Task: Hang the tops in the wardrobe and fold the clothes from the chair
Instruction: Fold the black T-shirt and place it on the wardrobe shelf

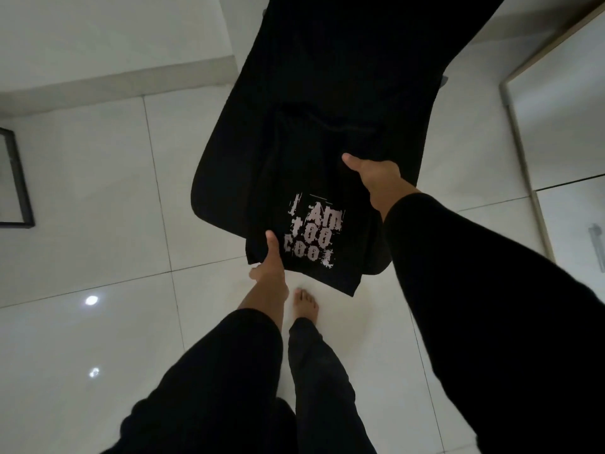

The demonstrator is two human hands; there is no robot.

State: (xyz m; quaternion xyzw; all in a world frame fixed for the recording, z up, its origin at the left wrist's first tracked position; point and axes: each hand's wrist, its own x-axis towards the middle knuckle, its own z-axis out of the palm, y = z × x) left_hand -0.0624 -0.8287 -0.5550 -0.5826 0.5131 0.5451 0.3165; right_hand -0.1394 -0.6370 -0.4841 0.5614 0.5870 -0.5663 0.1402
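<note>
A black T-shirt (311,198) with a pale "I AM TOO COOL" print lies folded on the seat of a black chair (294,77), its lower end hanging over the front edge. My left hand (270,260) pinches the shirt's lower left corner, thumb on top. My right hand (376,178) grips the shirt's right edge, thumb on top and fingers hidden under the cloth. Both arms are in black sleeves.
The chair stands on a glossy white tiled floor (98,198). A white wardrobe door with a wooden edge (523,165) is at the right. A dark-framed panel (16,178) leans at the far left. My bare foot (304,306) is just below the shirt.
</note>
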